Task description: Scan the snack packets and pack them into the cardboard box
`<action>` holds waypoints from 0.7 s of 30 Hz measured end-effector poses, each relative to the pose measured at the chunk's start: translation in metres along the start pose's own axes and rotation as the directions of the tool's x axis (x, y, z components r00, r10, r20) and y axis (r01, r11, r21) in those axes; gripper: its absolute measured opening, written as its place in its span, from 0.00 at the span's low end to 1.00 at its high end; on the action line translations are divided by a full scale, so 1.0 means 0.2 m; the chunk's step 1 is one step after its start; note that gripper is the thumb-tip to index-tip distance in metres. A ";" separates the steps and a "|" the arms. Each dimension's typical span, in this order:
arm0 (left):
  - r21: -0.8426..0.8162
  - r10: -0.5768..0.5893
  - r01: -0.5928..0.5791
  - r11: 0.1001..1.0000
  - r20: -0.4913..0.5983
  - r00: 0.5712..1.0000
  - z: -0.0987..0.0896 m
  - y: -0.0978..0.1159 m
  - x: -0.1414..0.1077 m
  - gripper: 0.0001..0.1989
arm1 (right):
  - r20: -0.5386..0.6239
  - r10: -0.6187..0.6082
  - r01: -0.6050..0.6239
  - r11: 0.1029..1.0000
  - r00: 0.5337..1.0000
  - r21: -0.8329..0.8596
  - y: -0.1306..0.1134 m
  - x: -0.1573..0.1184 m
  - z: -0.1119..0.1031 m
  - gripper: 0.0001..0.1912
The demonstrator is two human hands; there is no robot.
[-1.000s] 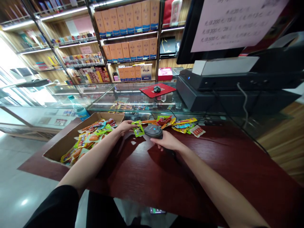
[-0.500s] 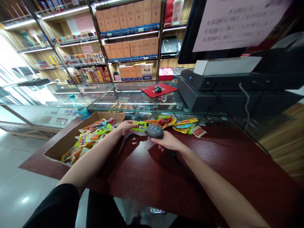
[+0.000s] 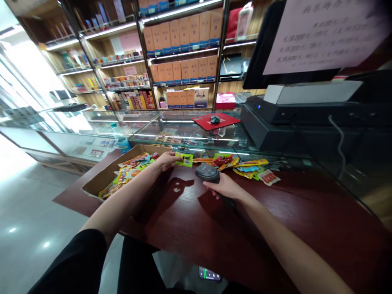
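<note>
My left hand (image 3: 167,159) pinches the left end of a green snack packet (image 3: 184,159), held up over the dark red counter (image 3: 183,220). In my right hand (image 3: 226,186) is a black barcode scanner (image 3: 207,173), its fingers wrapped round the handle. The scanner's head points left, just below and to the right of the packet, apart from it. Left of my left hand stands an open cardboard box (image 3: 94,184) full of packaged sausages (image 3: 124,175), partly hidden by my forearm. More snack packets (image 3: 249,167) lie in a loose pile behind the scanner.
A glass display case (image 3: 180,126) runs along the back, with a red mouse pad (image 3: 228,121) and a mouse (image 3: 214,119) on it. A blue bottle (image 3: 121,141) stands behind the box. Black machines and a monitor (image 3: 260,45) take up the right. A phone (image 3: 209,274) shows below the counter edge.
The view has turned left and up, so everything sits further right. The scanner head has moved away from the green packet, leaving a gap between them. Both hands keep their holds.
</note>
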State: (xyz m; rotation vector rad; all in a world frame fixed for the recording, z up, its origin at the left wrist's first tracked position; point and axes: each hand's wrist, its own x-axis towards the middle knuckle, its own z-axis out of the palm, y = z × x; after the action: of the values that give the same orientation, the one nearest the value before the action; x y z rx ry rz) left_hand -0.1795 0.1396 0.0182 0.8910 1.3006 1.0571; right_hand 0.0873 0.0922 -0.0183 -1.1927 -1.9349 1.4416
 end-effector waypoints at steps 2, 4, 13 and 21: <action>0.000 0.048 -0.048 0.999 -0.041 0.998 -0.09 0.08 -0.05 0.12 | 0.028 -0.010 0.010 0.999 1.000 -0.032 0.00 0.00 0.02 0.18; 0.005 0.086 -0.087 0.996 -0.125 0.988 -0.22 0.15 -0.11 0.11 | 0.054 -0.007 0.010 0.999 0.998 -0.053 0.00 0.00 0.05 0.19; 0.032 0.180 -0.181 0.983 -0.378 0.908 -0.71 0.29 -0.45 0.15 | 0.118 -0.022 0.029 0.998 0.993 -0.061 0.01 0.01 0.16 0.22; 0.061 0.170 -0.160 0.985 -0.230 0.958 -0.50 0.22 -0.34 0.16 | 0.080 -0.029 0.033 0.998 0.996 -0.052 -0.01 0.00 0.11 0.20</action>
State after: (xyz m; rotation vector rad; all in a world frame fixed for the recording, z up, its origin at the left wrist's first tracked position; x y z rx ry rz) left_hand -0.2824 0.0818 0.0726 0.9406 1.4672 1.3010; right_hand 0.0698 0.0808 -0.0245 -1.1390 -2.0474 1.4501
